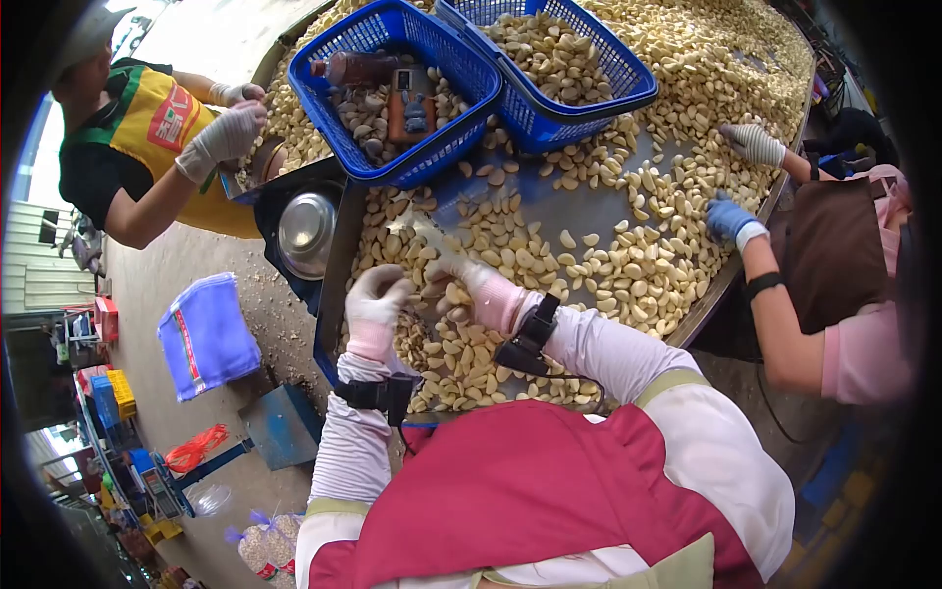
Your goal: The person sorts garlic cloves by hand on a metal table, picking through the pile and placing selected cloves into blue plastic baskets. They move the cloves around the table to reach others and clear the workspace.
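Peeled garlic cloves point(515, 250) lie spread over a metal-topped table point(589, 211) before me. My left hand point(375, 302), in a pale glove, hovers over the table's left edge. Its fingers are curled in toward the thumb, and what they hold, if anything, is hidden. Just to the right, my right hand point(469, 281), also gloved, is low among the cloves. Its fingers bend round a few cloves. A whitish scrap point(417, 228), perhaps plastic or a cloth, lies on the cloves beyond my hands. Small brownish bits sit below my left hand.
Two blue baskets point(392, 177) stand at the back; the left one holds cloves, a bottle point(350, 68) and a brown device. A metal bowl point(306, 234) is left of the table. Gloved co-workers' hands work at left point(224, 142) and right point(736, 218). Purple sacks point(208, 336) are at left.
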Demonstrator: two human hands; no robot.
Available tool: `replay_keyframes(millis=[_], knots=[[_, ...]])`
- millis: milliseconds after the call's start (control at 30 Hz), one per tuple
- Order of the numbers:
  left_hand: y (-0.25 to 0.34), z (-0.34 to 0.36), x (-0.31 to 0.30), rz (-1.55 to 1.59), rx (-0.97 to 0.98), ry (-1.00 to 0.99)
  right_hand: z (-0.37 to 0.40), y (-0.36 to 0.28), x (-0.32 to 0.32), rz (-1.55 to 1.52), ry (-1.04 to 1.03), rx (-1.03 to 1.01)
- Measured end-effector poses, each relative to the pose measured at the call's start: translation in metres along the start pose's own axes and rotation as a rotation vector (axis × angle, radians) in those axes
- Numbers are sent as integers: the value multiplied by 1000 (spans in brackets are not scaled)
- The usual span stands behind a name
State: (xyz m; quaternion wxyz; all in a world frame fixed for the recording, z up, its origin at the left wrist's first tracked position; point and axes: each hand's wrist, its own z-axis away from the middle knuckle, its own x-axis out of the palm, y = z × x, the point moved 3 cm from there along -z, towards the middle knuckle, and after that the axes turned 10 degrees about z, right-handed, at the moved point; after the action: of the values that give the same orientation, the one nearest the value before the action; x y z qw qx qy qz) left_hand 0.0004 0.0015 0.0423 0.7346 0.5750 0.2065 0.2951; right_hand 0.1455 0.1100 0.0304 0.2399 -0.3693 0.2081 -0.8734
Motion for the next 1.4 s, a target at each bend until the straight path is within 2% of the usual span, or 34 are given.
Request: replay_keyframes(millis=[33,100,167,233,300,333,367,433,467,567,700,767,800,867,900,933,967,1033,1100,1167,1233,1400], knots=[[-18,-16,-25,-433,172,71,-5,-1,-4,0,-2,-6],[-23,-21,-32,-876,330,-74,2,-17,-2,250,3,33],[-32,-23,-26,-975,328,-62,-13,-34,-8,553,128,-217],[-33,-21,-14,-1077,323,-49,-28,-59,-16,1173,475,-615],[-33,-22,-1,-1304,174,-34,-32,-70,-16,1919,619,-520],[-36,-26,0,-1324,71,-46,-36,-70,-16,1976,494,-331],[-31,-26,1,-1326,75,-43,-38,-68,-15,1976,496,-336],[-25,-26,3,-1249,-81,-69,-42,-60,-19,2068,441,-330],[-27,-26,4,-1282,-74,-73,-40,-60,-20,2024,467,-425],[-33,-25,4,-1269,-40,-25,-37,-59,-24,1918,421,-485],[-44,-23,-5,-1187,79,-19,-51,-53,-23,1891,416,-451],[-39,-17,-8,-788,134,41,-51,-60,-23,1867,329,-380],[-35,-14,-6,-706,180,102,-45,-63,-23,1865,335,-386],[-18,-2,9,-431,208,34,-30,-56,-22,1181,99,-446],[1,9,23,-280,197,-17,-28,-46,-20,1181,98,-440],[18,15,33,-106,90,25,-25,-27,-21,637,-52,-224],[9,3,23,27,89,157,-20,-11,-18,90,-183,-12],[-16,-34,-26,-675,427,299,-1,-10,4,188,-101,80],[-27,-49,-46,-1005,337,165,5,-4,6,232,-144,57],[-27,-55,-48,-1021,371,120,0,6,1,301,-107,31],[-20,-59,-43,-1195,315,36,-3,14,-9,312,-54,32],[-30,-65,-52,-1203,352,-31,8,19,-15,343,6,4]])
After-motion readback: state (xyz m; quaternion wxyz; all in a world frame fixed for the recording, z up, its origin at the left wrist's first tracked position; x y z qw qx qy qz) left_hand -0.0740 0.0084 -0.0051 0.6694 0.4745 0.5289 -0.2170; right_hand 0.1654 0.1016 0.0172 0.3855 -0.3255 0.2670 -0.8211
